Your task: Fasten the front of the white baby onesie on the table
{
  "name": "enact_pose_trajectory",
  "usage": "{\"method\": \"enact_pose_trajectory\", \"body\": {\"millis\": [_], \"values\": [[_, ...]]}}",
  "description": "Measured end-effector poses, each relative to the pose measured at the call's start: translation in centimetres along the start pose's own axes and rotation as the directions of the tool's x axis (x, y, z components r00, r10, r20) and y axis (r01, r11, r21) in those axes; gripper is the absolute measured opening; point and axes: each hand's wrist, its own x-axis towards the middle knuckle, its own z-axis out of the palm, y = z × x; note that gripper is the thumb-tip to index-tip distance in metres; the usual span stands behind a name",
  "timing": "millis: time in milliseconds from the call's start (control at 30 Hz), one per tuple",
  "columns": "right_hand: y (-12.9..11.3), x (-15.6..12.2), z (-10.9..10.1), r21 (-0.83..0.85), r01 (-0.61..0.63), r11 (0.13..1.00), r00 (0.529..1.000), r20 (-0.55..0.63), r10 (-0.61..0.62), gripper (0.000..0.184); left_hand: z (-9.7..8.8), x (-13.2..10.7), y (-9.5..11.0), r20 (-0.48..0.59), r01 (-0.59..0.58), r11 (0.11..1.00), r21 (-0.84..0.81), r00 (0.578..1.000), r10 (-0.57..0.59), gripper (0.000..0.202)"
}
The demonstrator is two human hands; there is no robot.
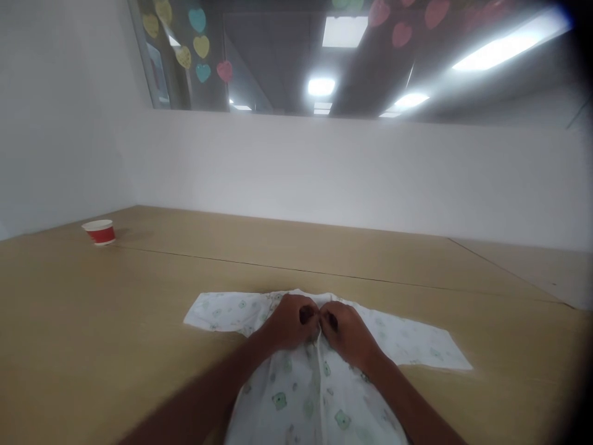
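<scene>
A small white garment (306, 395) with a pale green animal print lies flat on the wooden table (92, 334), its two sleeves spread out to the left and right. My left hand (291, 322) and my right hand (345, 334) rest side by side on its upper chest, close to the neckline. Both hands have their fingers curled and pinched on the fabric along the centre front opening. The fingertips nearly touch each other.
A red and white paper cup (99, 232) stands at the far left of the table. A white partition wall (324, 173) runs along the table's far edge. Coloured paper hearts (200, 46) hang high above.
</scene>
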Motion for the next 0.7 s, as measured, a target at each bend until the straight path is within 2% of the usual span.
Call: {"method": "enact_pose_trajectory", "body": {"millis": [333, 500, 700], "values": [[-0.11, 0.02, -0.28, 0.009, -0.004, 1.000, 1.000, 0.022, 0.004, 0.009, 0.43, 0.09, -0.11, -0.021, 0.079, 0.995, -0.067, 0.997, -0.081, 0.012], [-0.52, 0.05, -0.34, 0.006, -0.031, 0.999, 0.999, 0.012, 0.031, 0.006, 0.27, 0.34, -0.36, -0.054, 0.087, 0.992, -0.094, 0.994, -0.092, 0.020], [-0.64, 0.04, -0.52, 0.006, -0.021, 1.000, 1.000, 0.012, 0.021, 0.008, -0.15, 0.31, -0.23, -0.033, 0.086, 0.984, -0.157, 0.995, -0.092, 0.017]]}}
